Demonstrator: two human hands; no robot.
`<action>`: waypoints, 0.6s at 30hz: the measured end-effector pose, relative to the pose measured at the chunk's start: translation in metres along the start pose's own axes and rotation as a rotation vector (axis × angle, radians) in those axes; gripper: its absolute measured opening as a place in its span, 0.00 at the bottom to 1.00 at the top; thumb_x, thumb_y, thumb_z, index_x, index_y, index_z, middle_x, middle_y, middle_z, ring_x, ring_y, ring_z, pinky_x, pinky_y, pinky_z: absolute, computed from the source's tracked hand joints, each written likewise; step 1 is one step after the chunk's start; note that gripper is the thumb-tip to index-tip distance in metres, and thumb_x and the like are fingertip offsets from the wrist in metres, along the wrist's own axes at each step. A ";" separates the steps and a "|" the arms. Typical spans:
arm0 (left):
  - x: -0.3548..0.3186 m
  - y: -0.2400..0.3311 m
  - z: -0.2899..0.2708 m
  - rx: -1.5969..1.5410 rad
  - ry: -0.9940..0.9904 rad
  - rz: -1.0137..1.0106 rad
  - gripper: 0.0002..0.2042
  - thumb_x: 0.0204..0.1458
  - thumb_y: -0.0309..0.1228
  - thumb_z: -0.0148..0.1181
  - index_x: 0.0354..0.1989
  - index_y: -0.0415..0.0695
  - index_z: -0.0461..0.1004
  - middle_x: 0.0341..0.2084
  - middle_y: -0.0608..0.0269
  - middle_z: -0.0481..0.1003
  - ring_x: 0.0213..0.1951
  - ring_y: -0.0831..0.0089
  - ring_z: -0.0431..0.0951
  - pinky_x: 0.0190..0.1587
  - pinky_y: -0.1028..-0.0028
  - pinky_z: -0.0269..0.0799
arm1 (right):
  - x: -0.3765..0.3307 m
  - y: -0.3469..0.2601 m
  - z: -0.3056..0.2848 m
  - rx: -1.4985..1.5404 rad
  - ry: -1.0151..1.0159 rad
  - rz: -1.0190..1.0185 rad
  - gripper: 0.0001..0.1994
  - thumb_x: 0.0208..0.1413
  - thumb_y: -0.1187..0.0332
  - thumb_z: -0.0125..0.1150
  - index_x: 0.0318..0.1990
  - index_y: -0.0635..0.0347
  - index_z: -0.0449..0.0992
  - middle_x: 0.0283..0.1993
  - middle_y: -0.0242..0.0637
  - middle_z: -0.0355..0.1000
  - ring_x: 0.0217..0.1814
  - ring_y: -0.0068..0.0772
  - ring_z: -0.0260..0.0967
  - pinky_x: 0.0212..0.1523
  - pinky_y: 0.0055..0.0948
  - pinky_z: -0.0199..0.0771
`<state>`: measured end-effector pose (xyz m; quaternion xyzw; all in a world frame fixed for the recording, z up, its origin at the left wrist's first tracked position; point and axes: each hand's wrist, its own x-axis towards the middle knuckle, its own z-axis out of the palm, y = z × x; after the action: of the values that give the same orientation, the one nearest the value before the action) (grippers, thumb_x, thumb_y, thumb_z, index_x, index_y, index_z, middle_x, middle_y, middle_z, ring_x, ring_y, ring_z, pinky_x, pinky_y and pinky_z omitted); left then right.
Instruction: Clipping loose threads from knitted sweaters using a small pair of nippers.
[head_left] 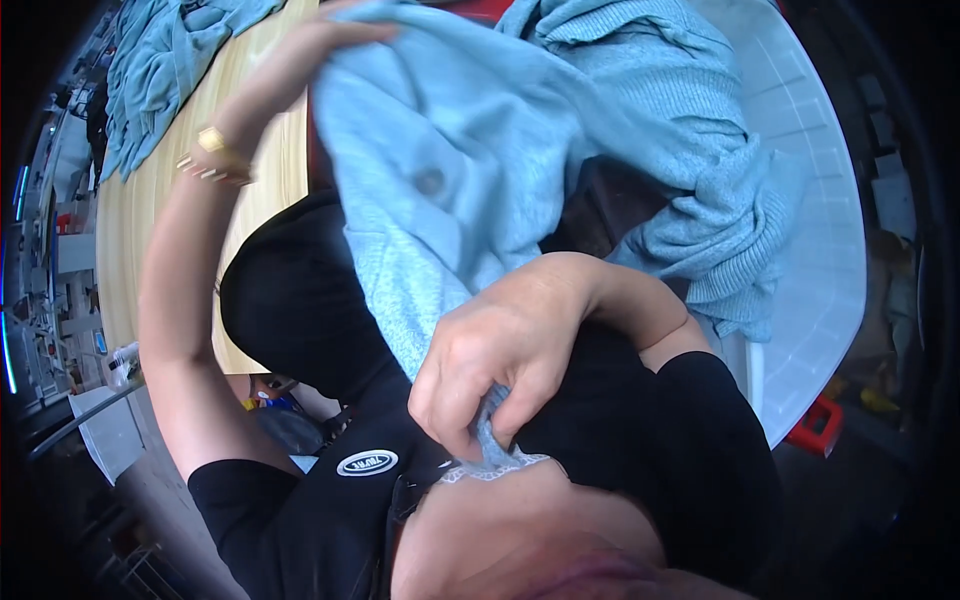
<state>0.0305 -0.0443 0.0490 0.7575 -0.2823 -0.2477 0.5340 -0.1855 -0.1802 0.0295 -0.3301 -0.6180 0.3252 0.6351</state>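
Note:
A light blue knitted garment point(450, 150) is spread between my two hands, hanging in loose folds with a small dark round spot near its middle. My left hand point(345, 35), a gold bracelet on its wrist, is raised at the top edge and closed on the garment's far part; motion smears its fingers. Close to my chest, my right hand point(490, 365) pinches a narrow gathered end of the cloth between thumb and fingers. More light blue ribbed knit point(715, 210) lies bunched to the right, and I cannot tell whether it belongs to the same garment.
A large white plastic tub point(820, 250) stands at the right, blue knit against its inner side. On the left is a wood-grain table point(140, 225), with another blue garment point(170, 75) at its far end. A red object point(818, 425) shows below the tub.

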 end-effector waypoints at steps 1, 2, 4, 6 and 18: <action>-0.002 0.014 -0.019 -0.066 0.009 -0.055 0.16 0.54 0.33 0.59 0.49 0.41 0.73 0.37 0.66 0.75 0.38 0.80 0.75 0.43 0.80 0.70 | -0.005 -0.004 0.000 -0.013 0.024 0.000 0.07 0.46 0.76 0.63 0.33 0.65 0.74 0.34 0.41 0.72 0.37 0.41 0.71 0.36 0.33 0.71; -0.018 0.021 -0.038 -0.175 0.078 -0.035 0.15 0.54 0.33 0.58 0.48 0.41 0.72 0.36 0.66 0.75 0.38 0.80 0.75 0.41 0.79 0.71 | -0.007 -0.008 0.000 -0.028 0.014 0.017 0.07 0.46 0.76 0.63 0.33 0.65 0.74 0.33 0.41 0.72 0.37 0.42 0.70 0.36 0.33 0.70; -0.069 0.019 -0.111 -0.228 0.215 -0.058 0.17 0.54 0.34 0.59 0.50 0.41 0.72 0.40 0.63 0.76 0.37 0.77 0.79 0.39 0.77 0.75 | 0.002 -0.006 0.001 -0.015 -0.036 -0.028 0.07 0.45 0.76 0.63 0.33 0.65 0.74 0.33 0.41 0.71 0.37 0.42 0.70 0.37 0.34 0.70; -0.103 0.032 -0.116 -0.251 0.817 -0.109 0.18 0.53 0.32 0.58 0.51 0.38 0.74 0.46 0.54 0.76 0.45 0.69 0.78 0.50 0.72 0.72 | 0.001 -0.005 -0.001 -0.037 -0.044 -0.014 0.07 0.44 0.77 0.62 0.33 0.65 0.74 0.33 0.41 0.71 0.38 0.43 0.70 0.38 0.35 0.70; -0.289 -0.140 -0.366 -0.611 1.133 -0.067 0.17 0.62 0.31 0.46 0.53 0.32 0.69 0.49 0.44 0.74 0.52 0.53 0.74 0.57 0.54 0.69 | -0.019 0.006 -0.023 -0.963 0.496 0.330 0.11 0.47 0.71 0.63 0.40 0.56 0.75 0.44 0.36 0.70 0.43 0.44 0.72 0.43 0.37 0.72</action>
<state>0.0933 0.4388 0.0502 0.5931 0.1508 0.1050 0.7839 -0.1631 -0.1928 0.0127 -0.7413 -0.4690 0.0145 0.4798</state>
